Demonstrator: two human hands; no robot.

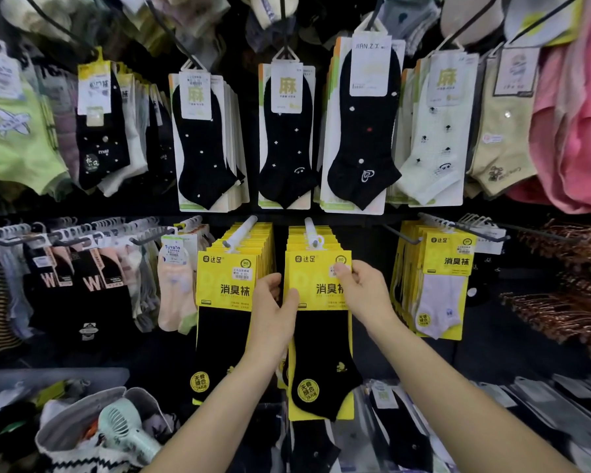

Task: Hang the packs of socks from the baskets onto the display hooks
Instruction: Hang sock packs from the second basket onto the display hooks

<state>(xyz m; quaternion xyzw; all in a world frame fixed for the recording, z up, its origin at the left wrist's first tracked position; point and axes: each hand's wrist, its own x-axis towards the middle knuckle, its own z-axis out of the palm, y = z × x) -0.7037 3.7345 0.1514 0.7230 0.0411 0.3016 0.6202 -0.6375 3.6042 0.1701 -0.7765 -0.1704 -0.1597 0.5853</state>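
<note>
Head view: both hands meet on one yellow-carded front pack (321, 336) of black ankle socks, in the middle of the lower display row. The left hand (273, 312) takes the card's left edge, thumb pressed on the front and fingers tucked behind, so its grip is clamped on the pack. The right hand (362, 291) pinches the card's upper right corner, over the price sticker, and its grip is closed on the same pack. The top of the pack sits right at the tip of a white hook (313, 233), in front of a stack of matching yellow packs; whether its hanger is threaded on cannot be told. Just left hangs a neighbouring stack (232, 288) of the same packs on a second hook (241, 232). To the right hangs a yellow pack with a pale sock (440, 295). On the row above hang black dotted socks (287, 141) on white cards. Near left, low in the view, a grey basket (48, 435) holds a mint-green fan (127, 425) among loose items.
</note>
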